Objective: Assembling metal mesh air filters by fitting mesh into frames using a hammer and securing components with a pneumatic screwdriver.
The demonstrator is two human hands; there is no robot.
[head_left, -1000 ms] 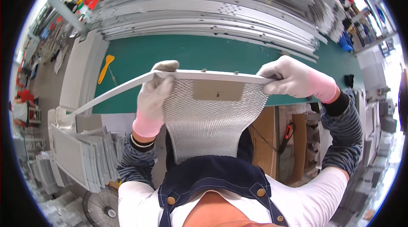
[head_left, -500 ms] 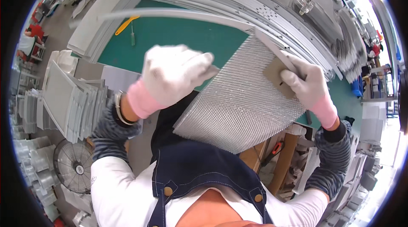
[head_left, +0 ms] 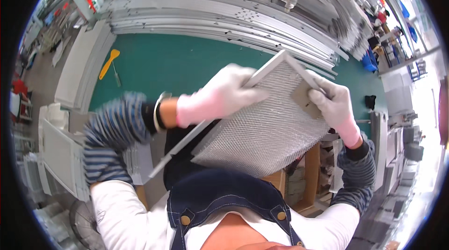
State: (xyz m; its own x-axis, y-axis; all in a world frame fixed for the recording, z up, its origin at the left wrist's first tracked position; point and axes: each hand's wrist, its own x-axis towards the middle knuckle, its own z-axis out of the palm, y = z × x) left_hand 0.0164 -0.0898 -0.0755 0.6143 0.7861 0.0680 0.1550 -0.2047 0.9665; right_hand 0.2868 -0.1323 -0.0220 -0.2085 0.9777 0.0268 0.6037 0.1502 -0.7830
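Note:
Both hands wear white gloves with pink cuffs. A silver mesh panel [head_left: 266,128] is tilted in front of my apron, its upper corner pointing away from me. My left hand [head_left: 229,93], slightly blurred, is closed around a thin light-grey metal frame strip [head_left: 180,146]. This strip runs from the panel's top corner down past its left side, apart from the mesh at its lower end. My right hand [head_left: 331,102] grips the panel's right edge, where another frame strip [head_left: 299,69] sits. A small grey-brown plate [head_left: 304,99] lies on the mesh under my right thumb.
Across the green worktable [head_left: 163,62], long metal strips [head_left: 187,20] are piled at the far side. A yellow-handled tool [head_left: 109,64] lies at the left, beside stacked pale profiles [head_left: 84,69]. Framed panels [head_left: 63,156] stand lower left, near a fan [head_left: 84,224]. A cardboard box [head_left: 308,180] stands below the panel.
The long strip has swung from across the table to the panel's left side, its far end now toward me. My left hand has moved right and taken hold of it. My right hand keeps its grip.

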